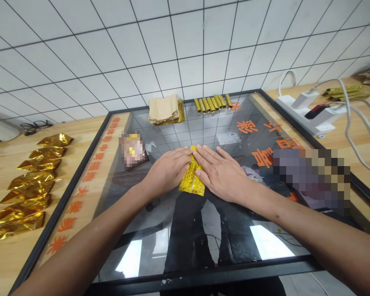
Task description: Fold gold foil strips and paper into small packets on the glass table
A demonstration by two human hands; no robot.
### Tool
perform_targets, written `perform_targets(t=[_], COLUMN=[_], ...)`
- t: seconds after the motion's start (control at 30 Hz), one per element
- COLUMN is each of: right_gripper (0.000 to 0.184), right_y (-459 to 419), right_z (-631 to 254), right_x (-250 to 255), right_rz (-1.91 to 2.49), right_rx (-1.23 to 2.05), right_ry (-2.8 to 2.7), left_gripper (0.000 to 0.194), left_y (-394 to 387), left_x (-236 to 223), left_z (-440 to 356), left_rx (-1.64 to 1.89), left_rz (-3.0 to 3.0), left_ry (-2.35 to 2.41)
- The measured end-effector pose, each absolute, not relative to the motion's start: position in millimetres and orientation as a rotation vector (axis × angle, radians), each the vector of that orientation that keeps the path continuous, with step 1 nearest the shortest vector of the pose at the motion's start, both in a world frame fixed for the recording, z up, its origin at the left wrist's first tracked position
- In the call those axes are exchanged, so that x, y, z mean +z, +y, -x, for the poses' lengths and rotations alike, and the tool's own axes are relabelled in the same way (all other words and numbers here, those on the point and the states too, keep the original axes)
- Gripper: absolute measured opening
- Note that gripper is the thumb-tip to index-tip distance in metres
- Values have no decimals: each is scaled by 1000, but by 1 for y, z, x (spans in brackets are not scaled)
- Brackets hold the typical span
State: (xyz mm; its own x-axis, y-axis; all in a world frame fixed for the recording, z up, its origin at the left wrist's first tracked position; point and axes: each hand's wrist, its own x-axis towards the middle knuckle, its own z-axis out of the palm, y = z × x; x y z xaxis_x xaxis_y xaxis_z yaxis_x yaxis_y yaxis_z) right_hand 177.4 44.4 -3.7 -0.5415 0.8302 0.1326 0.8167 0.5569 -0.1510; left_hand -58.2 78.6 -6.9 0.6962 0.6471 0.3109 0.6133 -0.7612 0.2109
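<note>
A sheet of gold foil paper [191, 181], folded with a lengthwise seam, lies on the black-framed glass panel [160, 242]. My left hand [169, 167] rests along its left side, fingers stretched over the upper part and thumb lower down. From the other side my right hand [220, 172] presses on the paper, fingers extended and lying flat. The fingertips of both hands nearly meet near the paper's top edge, hiding part of it. Beyond them are a stack of brown paper sheets [164, 109] with gold undersides and a row of rolled gold tubes [212, 103].
Folded gold foil pieces [31, 181] line the wooden table at left. A pixelated item [132, 150] sits on the glass. At right are a white power strip [305, 113] with plugs and cables, and more gold rolls [342, 92]. A tiled wall [191, 45] stands behind.
</note>
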Motion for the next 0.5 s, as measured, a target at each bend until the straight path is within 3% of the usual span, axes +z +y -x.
perform_targets(t=[0.5], right_gripper=[64], right_y=[46], right_z=[-179], right_x=[-10], right_rz=[1385], right_rx=[66], right_ry=[-2601], left_gripper=[50], left_y=[86], left_x=[-8], left_z=[58], left_rx=[407], left_rz=[-2742], left_ry=[1106])
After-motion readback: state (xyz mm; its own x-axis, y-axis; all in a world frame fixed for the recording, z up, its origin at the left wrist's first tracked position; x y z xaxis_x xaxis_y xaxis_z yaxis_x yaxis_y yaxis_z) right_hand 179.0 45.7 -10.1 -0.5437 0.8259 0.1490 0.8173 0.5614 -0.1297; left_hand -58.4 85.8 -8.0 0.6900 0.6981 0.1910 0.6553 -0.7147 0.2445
